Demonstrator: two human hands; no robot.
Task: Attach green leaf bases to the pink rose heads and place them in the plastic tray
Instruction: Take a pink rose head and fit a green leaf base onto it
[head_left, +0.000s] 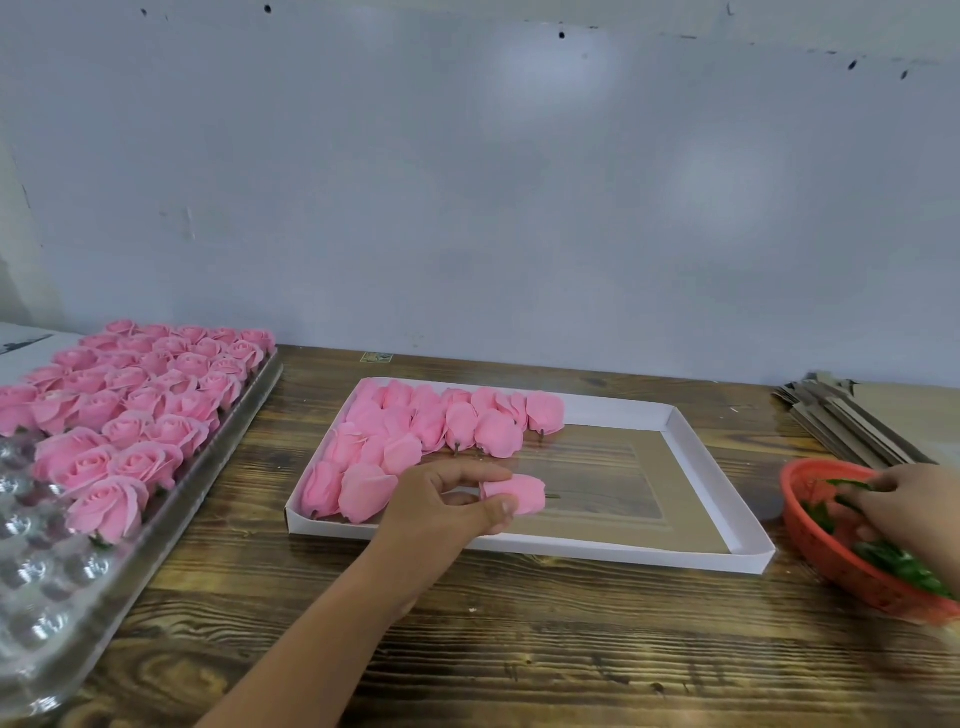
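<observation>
My left hand (447, 499) pinches a pink rose head (514, 493) on its side, thumb under and fingers over, low over the clear floor of the white-walled tray (748, 540). The bloom looks feather-light and soft; its petals should crush or crease under any squeeze, so I judge the firm underside near the base the right place to take it, not the outer petals. From my grip, the finished roses (436, 436) lie in packed rows just behind and to the outer side of my knuckles, the nearest one almost touching my wrist. The bare part of the tray spreads beyond my fingertips, toward my other hand.

My right hand (904, 504) is down in the red basket (831, 566), fingers curled among the green leaf bases (898, 561). Blur hides whether I have one pinched, so I cannot tell. Those leaves look thin and floppy, likely to tangle, best lifted singly by the centre.

Well beyond the back of my left hand, the clear blister tray (47, 587) carries the untouched upright roses (140, 395) on the wooden table (519, 649).
</observation>
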